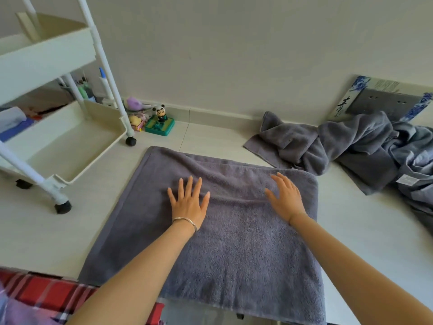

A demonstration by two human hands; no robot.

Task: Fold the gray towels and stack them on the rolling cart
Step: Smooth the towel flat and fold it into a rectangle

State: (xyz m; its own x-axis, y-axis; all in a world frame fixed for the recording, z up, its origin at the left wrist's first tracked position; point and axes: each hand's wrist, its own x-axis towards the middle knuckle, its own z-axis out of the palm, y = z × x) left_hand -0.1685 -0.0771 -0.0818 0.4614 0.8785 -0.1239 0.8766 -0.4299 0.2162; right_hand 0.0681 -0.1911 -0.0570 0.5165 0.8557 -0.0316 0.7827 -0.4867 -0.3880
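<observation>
Hands, left (188, 204) and right (284, 198), lie flat on spread gray towel (234, 242).

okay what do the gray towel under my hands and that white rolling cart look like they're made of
Gray towel: looks like cotton terry, matte, with a fuzzy looped pile and a flat woven band along its edge. Rolling cart: trays look like smooth cream plastic or painted metal, hard to tell which; white tubular posts, black casters.
</observation>
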